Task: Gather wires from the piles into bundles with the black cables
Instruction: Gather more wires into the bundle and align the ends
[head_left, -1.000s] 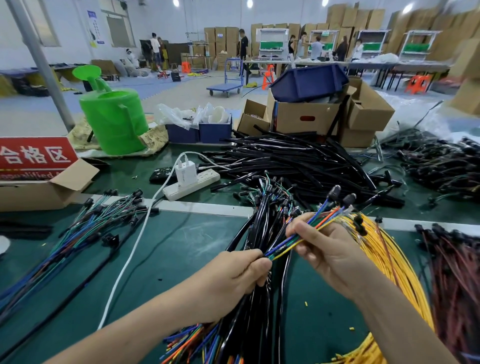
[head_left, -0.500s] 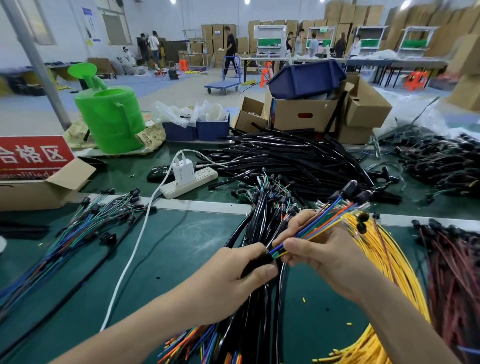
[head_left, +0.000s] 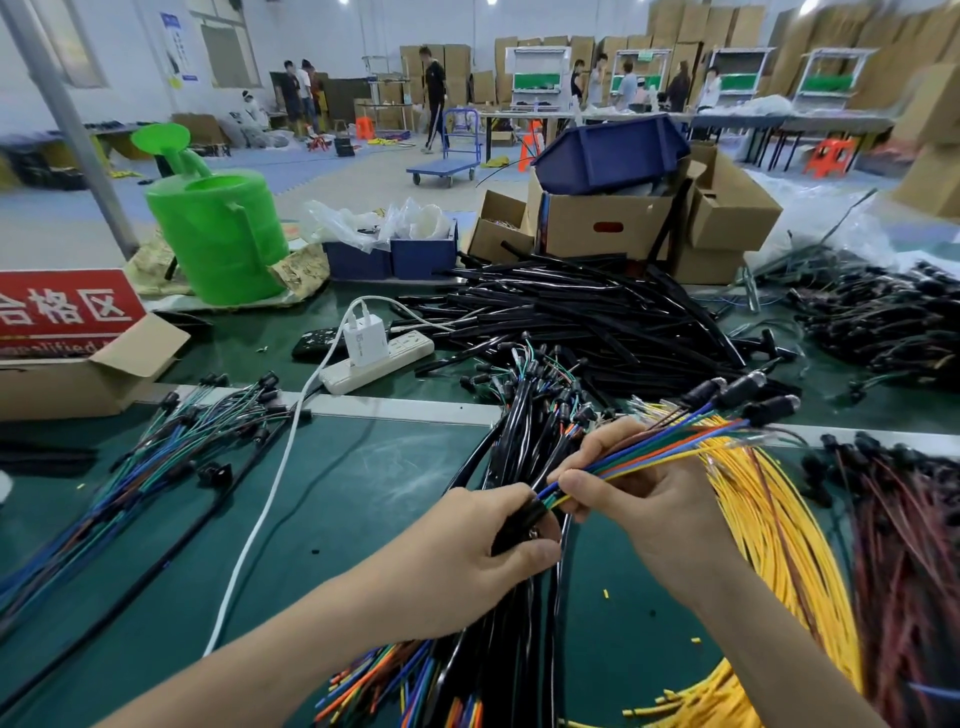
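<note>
Right at the bottom edge there are loose cut ends of colored wires (head_left: 384, 675) poking out from under the forearms, lying on the green worktop (head_left: 363, 493). Just above that, the left hand (head_left: 467, 561) has its grip curled tight around a black cable (head_left: 519, 525), right where a bunch of blue, green, yellow and orange wires (head_left: 670, 447) comes out of it. The right hand (head_left: 649, 499) sits just beside the left, its grip pinching that same bunch between thumb and fingers, and the bunch runs up and right to some black connectors (head_left: 737, 392), held up off the worktop. Under both hands is the pile of black cables (head_left: 519, 441), with a pile of yellow wires (head_left: 769, 519) on the right and dark red wires (head_left: 909, 545) past those. Off to the left lie mixed-color bundles (head_left: 156, 457), and a white cord (head_left: 260, 525) runs up to a charger (head_left: 363, 338) plugged into a power strip (head_left: 384, 366). Further back there's a heap of black tubing (head_left: 597, 317), a green watering can (head_left: 218, 234) and cardboard boxes (head_left: 602, 223).
</note>
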